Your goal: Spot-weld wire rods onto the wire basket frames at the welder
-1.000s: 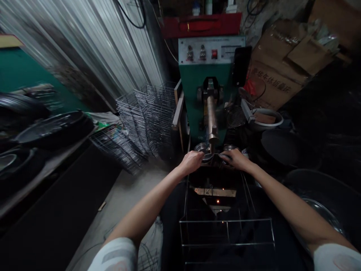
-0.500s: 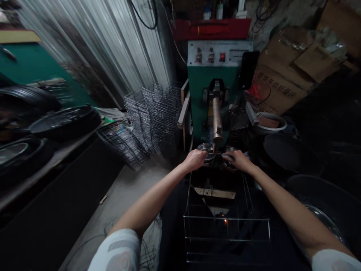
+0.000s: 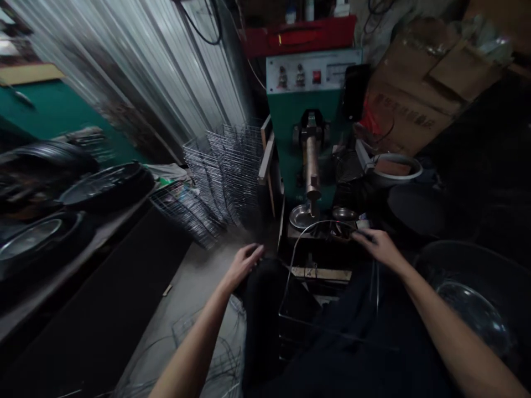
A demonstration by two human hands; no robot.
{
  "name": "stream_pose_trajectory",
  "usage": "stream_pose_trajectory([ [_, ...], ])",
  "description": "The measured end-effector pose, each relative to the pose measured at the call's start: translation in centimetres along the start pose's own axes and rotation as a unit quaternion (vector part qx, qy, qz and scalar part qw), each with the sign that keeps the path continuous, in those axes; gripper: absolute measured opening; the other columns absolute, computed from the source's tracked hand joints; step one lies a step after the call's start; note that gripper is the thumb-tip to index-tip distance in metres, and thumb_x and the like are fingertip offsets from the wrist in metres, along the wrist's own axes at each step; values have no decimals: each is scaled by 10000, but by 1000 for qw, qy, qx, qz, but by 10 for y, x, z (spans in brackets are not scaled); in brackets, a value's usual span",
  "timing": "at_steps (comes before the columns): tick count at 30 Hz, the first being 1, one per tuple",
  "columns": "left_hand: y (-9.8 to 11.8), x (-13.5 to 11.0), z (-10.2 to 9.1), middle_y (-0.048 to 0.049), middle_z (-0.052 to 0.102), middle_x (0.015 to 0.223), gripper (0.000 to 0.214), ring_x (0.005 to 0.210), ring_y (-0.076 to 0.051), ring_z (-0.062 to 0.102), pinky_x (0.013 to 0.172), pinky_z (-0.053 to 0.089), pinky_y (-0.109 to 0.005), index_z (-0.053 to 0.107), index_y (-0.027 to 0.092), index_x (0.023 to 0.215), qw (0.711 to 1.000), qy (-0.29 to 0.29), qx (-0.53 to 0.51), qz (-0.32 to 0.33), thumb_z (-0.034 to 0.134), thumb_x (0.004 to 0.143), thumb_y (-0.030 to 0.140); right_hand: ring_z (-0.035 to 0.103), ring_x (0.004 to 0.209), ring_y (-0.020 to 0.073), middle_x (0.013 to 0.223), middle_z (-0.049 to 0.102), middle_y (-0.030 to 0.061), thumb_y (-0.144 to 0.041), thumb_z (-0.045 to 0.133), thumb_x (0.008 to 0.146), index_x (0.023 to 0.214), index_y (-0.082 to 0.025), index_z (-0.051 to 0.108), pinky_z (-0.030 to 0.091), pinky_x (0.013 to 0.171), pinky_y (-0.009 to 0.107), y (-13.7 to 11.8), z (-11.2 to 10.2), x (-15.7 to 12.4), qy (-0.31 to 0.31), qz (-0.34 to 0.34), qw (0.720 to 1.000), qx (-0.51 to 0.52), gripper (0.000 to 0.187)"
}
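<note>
Concrete floor (image 3: 182, 293): loose bent wirework (image 3: 222, 348) and a small pale scrap (image 3: 167, 290).
Long bench (image 3: 97, 236): dark, round, rimmed pieces (image 3: 105, 185).
Front ledge (image 3: 317, 234): two shallow metal dishes (image 3: 299, 218), side by side.

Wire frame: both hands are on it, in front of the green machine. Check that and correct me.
Not both: the head view shows the left hand apart from the wire frame. Only the right hand is on it, in front of the green machine.
</note>
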State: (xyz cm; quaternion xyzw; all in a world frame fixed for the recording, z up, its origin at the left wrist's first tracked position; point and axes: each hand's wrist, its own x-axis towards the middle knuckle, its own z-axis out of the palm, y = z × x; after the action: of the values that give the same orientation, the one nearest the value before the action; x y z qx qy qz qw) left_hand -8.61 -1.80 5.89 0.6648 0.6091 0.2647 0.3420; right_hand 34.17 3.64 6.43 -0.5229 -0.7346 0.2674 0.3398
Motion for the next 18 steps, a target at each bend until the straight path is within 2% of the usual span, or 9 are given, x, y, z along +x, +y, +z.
stream_pose_trajectory([
  [2, -19, -51, 12, -148, 758, 901, 787, 777, -283, 704, 688, 585, -381, 734, 89, 1094, 996, -52, -52, -46, 425, 921, 792, 670, 710, 219, 794, 744, 49, -661, 595, 924, 944, -174, 793, 498, 645, 290, 0, -17, -30, 48, 42, 998, 18, 527],
  [4, -27, -90, 35, -167, 757, 1068, 850, 921, -318, 723, 832, 599, -444, 690, 128, 1262, 960, -163, -202, -108, 682, 761, 815, 579, 558, 164, 641, 642, 12, -664, 606, 924, 900, -166, 779, 438, 535, 258, -1, -30, -54, 84, 89, 991, 45, 528],
  [6, -23, -112, 64, -204, 663, 1348, 1119, 1181, -379, 668, 1061, 513, -531, 553, 193, 1464, 906, -247, -326, -109, 867, 569, 787, 494, 473, 129, 574, 567, -15, -664, 620, 919, 906, -163, 777, 389, 471, 243, -4, -38, -73, 115, 124, 983, 75, 525],
  [8, -10, -117, 92, -215, 468, 1576, 1379, 1385, -429, 532, 1181, 393, -587, 361, 273, 1595, 867, -273, -411, -71, 896, 447, 821, 498, 477, 126, 596, 589, -12, -661, 645, 908, 956, -168, 786, 399, 466, 240, -6, -42, -89, 151, 136, 975, 91, 515],
  [10, 8, -115, 113, -192, 313, 1678, 1495, 1466, -466, 438, 1174, 383, -638, 197, 361, 1639, 844, -263, -465, -42, 861, 403, 877, 554, 530, 143, 643, 638, 6, -665, 645, 911, 970, -182, 795, 444, 502, 245, -5, -45, -105, 182, 133, 970, 93, 509],
  [12, 22, -112, 127, -147, 281, 1700, 1451, 1484, -480, 412, 1130, 431, -663, 116, 448, 1631, 839, -229, -493, -39, 866, 456, 851, 616, 603, 166, 690, 681, 25, -670, 622, 929, 938, -190, 799, 500, 569, 260, 5, -49, -121, 186, 124, 970, 98, 512],
  [15, 20, -107, 138, -85, 407, 1639, 1216, 1467, -463, 449, 1106, 483, -644, 227, 518, 1582, 845, -157, -507, -65, 906, 586, 679, 694, 745, 221, 819, 751, 78, -680, 501, 987, 1001, -167, 796, 569, 673, 312, 49, -61, -143, 145, 142, 971, 128, 592],
  [17, 6, -101, 140, -64, 522, 1548, 1020, 1409, -473, 514, 1072, 518, -658, 381, 516, 1516, 848, -113, -510, -89, 863, 631, 671, 723, 862, 253, 958, 778, 115, -648, 406, 1027, 1099, -155, 776, 593, 726, 345, 94, -74, -158, 145, 224, 961, 75, 621],
  [18, -2, -97, 139, -55, 567, 1501, 938, 1375, -483, 544, 1044, 535, -676, 440, 519, 1477, 852, -97, -506, -97, 830, 643, 700, 727, 917, 262, 1016, 780, 128, -609, 403, 1037, 1122, -154, 768, 596, 763, 357, 117, -80, -165, 158, 286, 945, 11, 590],
])
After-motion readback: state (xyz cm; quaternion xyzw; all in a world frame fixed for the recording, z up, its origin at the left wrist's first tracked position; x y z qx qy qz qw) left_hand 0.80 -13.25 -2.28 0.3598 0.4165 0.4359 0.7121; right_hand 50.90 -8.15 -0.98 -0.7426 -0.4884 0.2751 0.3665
